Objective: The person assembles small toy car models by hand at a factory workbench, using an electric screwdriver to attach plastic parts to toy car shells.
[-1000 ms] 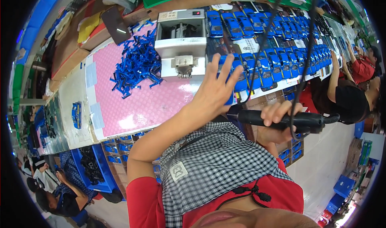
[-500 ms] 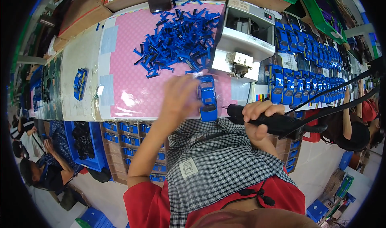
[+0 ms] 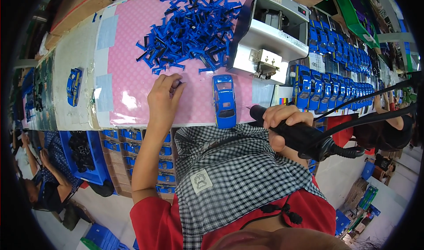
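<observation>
A blue toy car (image 3: pixel 225 101) lies on the pink mat (image 3: pixel 128 82), roof up, near the table's front edge. My right hand (image 3: pixel 287 123) grips a black electric screwdriver (image 3: pixel 304 137), its thin bit pointing left toward the car without touching it. To the left of the car is my left hand (image 3: pixel 163 97), just below a heap of small blue plastic parts (image 3: pixel 190 33). Its fingers are curled together. A small dark bit shows at the fingertips, too little to name.
A metal machine (image 3: pixel 271 42) stands right of the heap. Beyond it, blue toy cars (image 3: pixel 327 91) stand in rows. One more blue car (image 3: pixel 74 86) lies at the left. A tray of blue cars (image 3: pixel 132 148) and a blue bin of black parts (image 3: pixel 97 172) sit below the table edge.
My left hand has moved left off the car to a spot below the heap, its fingers drawing together. The car stays on the mat, and my right hand still holds the screwdriver beside it.
</observation>
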The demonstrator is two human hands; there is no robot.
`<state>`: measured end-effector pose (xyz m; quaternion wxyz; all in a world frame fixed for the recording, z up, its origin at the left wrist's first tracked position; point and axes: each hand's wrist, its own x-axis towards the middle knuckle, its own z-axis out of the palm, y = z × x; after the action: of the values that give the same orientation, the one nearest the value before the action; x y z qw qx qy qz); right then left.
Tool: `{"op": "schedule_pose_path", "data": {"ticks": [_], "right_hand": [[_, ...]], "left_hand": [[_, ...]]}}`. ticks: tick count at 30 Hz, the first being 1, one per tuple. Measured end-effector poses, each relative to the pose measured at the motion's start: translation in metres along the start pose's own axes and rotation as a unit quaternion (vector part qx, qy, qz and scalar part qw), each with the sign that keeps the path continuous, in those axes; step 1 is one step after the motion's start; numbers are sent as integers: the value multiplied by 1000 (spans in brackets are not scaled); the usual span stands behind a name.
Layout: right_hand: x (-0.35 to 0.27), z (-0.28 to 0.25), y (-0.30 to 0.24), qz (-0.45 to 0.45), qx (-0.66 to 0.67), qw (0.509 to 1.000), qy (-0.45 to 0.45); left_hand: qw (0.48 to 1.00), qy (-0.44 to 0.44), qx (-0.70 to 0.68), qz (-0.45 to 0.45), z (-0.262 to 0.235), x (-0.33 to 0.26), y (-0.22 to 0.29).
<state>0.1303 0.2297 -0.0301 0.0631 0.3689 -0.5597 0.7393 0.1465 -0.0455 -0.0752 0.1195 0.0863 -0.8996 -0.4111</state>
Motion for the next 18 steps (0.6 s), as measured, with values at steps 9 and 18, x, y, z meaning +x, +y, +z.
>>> {"op": "schedule_pose_path", "data": {"ticks": [9, 18], "right_hand": [[4, -3, -11, 78, 23, 997, 17], [58, -10, -29, -53, -61, 996, 24]], "left_hand": [[937, -114, 137, 299, -22, 15, -2], [982, -78, 62, 163, -5, 1, 4]]}}
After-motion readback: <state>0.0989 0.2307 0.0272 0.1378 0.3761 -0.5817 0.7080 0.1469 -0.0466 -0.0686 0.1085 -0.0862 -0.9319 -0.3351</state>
